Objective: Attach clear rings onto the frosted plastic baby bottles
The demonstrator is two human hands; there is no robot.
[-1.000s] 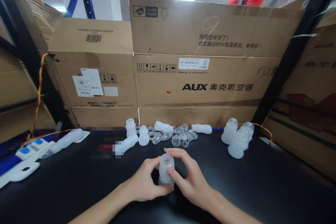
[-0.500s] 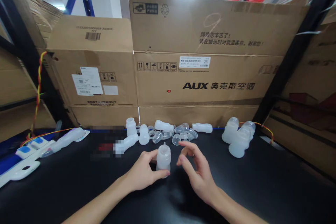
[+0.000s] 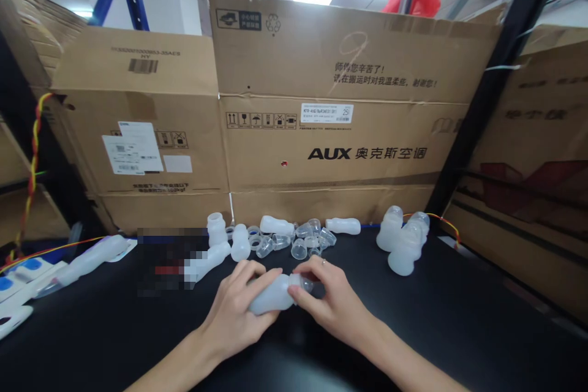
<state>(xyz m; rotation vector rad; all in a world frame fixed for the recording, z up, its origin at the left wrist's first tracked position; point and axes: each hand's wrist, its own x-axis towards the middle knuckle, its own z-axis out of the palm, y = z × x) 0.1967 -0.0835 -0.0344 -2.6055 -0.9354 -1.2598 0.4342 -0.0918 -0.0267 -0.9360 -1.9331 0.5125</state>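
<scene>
A small milky baby bottle (image 3: 272,295) lies tilted on its side between my hands, its neck toward the right. My left hand (image 3: 241,303) is closed around its body. The fingers and thumb of my right hand (image 3: 333,291) pinch the ring at its neck, and a clear end part sticks out between them. Beyond my hands, several clear caps (image 3: 299,249) lie scattered among some rings (image 3: 254,240). Three similar bottles (image 3: 404,254) with clear caps on top stand at the right.
Several uncapped bottles stand or lie at the back, including an upright one (image 3: 216,231) and one on its side (image 3: 343,226). Cardboard (image 3: 257,190) walls the back of the black table (image 3: 413,324). A power strip (image 3: 27,272) lies at the left.
The bottle has gone from upright to tipped on its side. My right hand, apart from it before, has closed on its neck. The view has shifted slightly to the right.
</scene>
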